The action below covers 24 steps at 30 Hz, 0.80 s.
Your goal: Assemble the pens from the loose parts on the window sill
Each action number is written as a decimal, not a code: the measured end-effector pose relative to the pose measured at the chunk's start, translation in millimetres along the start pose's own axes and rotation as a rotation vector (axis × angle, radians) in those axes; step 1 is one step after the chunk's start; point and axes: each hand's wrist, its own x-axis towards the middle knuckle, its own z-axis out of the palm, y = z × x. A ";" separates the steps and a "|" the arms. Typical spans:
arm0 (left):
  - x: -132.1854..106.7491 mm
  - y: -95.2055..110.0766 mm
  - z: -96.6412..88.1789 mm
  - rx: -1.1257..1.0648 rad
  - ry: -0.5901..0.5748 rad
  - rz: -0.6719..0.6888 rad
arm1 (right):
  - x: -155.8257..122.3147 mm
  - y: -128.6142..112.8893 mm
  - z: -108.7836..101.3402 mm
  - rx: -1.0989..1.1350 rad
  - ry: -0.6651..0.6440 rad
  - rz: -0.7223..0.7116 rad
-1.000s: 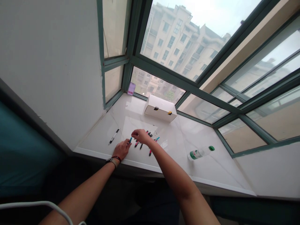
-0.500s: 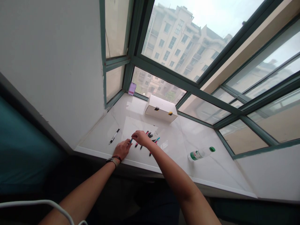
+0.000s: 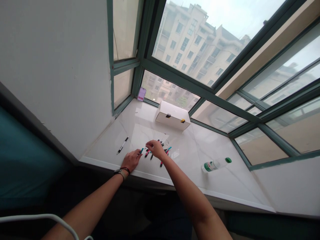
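My left hand (image 3: 131, 159) rests on the white window ledge (image 3: 190, 156) with its fingers closed round a teal pen (image 3: 141, 151) that sticks out toward the right. My right hand (image 3: 155, 148) hovers just right of it over a small heap of pens (image 3: 162, 151) in red, black and teal; its fingers are curled and pinched, and what they hold is too small to make out. A red and black band sits on my left wrist.
A single black and white pen (image 3: 122, 144) lies apart at the left. A white box (image 3: 172, 116) stands at the back by the window. A plastic bottle with a green cap (image 3: 216, 163) lies on its side at the right.
My right hand has drawn away to the right from the tip of the teal pen, toward the heap. My left hand has stayed where it was.
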 end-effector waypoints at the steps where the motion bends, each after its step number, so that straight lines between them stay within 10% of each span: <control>1: -1.3 0.4 -0.3 -0.005 -0.003 0.008 | -5.8 5.5 1.0 0.006 0.037 0.043; 12: -17.3 -0.2 9.3 -0.090 -0.054 0.254 | -118.2 47.7 61.3 0.114 0.280 0.208; 24: -22.4 5.1 5.9 0.000 -0.156 0.256 | -122.0 41.0 76.0 -0.051 0.297 0.253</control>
